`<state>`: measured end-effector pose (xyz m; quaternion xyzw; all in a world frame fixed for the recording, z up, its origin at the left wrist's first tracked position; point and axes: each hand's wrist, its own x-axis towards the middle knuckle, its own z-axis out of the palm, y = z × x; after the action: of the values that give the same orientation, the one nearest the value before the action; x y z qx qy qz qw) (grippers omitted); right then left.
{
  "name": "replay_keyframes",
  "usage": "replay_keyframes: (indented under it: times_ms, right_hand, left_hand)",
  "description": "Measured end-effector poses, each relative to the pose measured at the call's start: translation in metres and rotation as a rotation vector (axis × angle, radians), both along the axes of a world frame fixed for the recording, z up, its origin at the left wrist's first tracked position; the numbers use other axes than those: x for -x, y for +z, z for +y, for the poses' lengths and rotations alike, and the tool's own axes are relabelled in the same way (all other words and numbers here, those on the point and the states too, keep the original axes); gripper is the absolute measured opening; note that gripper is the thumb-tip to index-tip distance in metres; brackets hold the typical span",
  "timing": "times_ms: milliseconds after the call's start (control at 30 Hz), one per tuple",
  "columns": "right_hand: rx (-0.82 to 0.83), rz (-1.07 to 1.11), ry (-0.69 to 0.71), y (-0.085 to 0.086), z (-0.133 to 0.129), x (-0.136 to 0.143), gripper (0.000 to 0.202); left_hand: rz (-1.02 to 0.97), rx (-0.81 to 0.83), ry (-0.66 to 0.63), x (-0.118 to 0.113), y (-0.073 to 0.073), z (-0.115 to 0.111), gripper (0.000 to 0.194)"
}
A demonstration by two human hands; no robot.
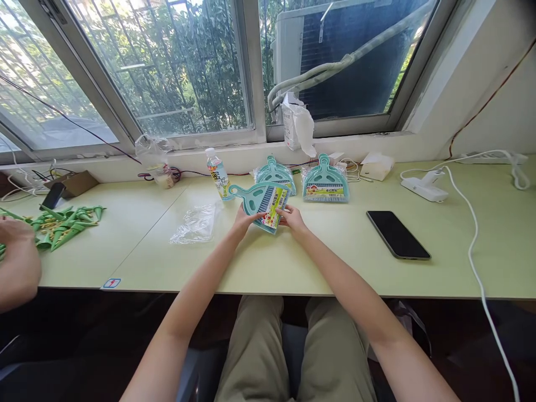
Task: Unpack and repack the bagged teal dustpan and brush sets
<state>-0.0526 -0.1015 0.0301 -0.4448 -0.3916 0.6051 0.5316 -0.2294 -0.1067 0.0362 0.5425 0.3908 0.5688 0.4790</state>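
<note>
Between my two hands I hold a small teal dustpan and brush set point(257, 200) with a yellow printed label, tilted above the table. My left hand point(247, 220) grips its lower left edge, thumb on the front. At the right edge, my right hand point(293, 218) closes on it near the label. Behind it stand two similar sets, one dustpan set point(272, 168) partly hidden and another dustpan set point(325, 181) in full view. Left of my hands lies a crumpled clear plastic bag point(196, 224).
A drink bottle point(218, 174) stands near the window sill. To the right lie a black phone point(397, 234), a white power strip point(426, 187) and a white cable point(475, 240). At far left, another person's hand point(17, 237) is beside green cone-shaped pieces point(69, 223).
</note>
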Motion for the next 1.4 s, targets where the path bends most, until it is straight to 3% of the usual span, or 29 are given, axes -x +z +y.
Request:
replay_keyframes:
  times_ms: [367, 567, 700, 767, 833, 867, 967, 1033, 1100, 1200, 1267, 1400]
  right_hand:
    - [-0.008, -0.012, -0.002, -0.002, 0.000, 0.002, 0.016]
    - [-0.031, -0.014, -0.002, -0.004, 0.001, 0.002, 0.019]
    - [-0.034, -0.017, -0.011, -0.003, 0.003, -0.002, 0.025]
    - [-0.038, -0.013, -0.017, -0.001, 0.005, -0.006, 0.028]
    - [-0.044, -0.004, -0.023, 0.001, 0.007, -0.011, 0.030]
    - [-0.045, 0.000, -0.028, 0.002, 0.008, -0.013, 0.030]
    - [-0.037, 0.014, -0.047, 0.004, 0.010, -0.019, 0.028]
    - [-0.019, 0.016, -0.056, 0.005, 0.011, -0.020, 0.026]
    - [-0.008, 0.010, -0.057, 0.006, 0.010, -0.020, 0.026]
    - [-0.007, -0.004, -0.056, 0.006, 0.009, -0.019, 0.026]
    - [-0.003, -0.002, -0.059, 0.007, 0.008, -0.019, 0.024]
    - [0.003, 0.039, -0.083, 0.012, 0.008, -0.024, 0.021]
  left_hand:
    - [0.002, 0.060, 0.041, 0.001, -0.002, 0.002, 0.068]
    - [0.007, 0.014, 0.011, 0.002, -0.003, 0.003, 0.072]
    - [0.094, 0.045, -0.027, 0.002, 0.003, 0.001, 0.076]
    - [0.236, 0.076, -0.038, 0.005, 0.013, 0.000, 0.063]
    - [0.466, 0.035, 0.089, 0.014, 0.028, -0.002, 0.039]
    - [0.598, -0.015, 0.225, 0.023, 0.037, -0.004, 0.032]
    - [0.950, -0.096, 0.751, 0.061, 0.060, -0.012, 0.030]
    - [1.126, 0.021, 0.895, 0.091, 0.067, -0.017, 0.026]
    - [1.313, 0.286, 0.825, 0.115, 0.065, -0.018, 0.025]
    - [1.508, 0.521, 0.462, 0.126, 0.052, -0.012, 0.033]
    - [1.569, 0.485, 0.335, 0.118, 0.043, -0.007, 0.034]
    - [1.594, 0.324, 0.336, 0.084, 0.036, -0.004, 0.016]
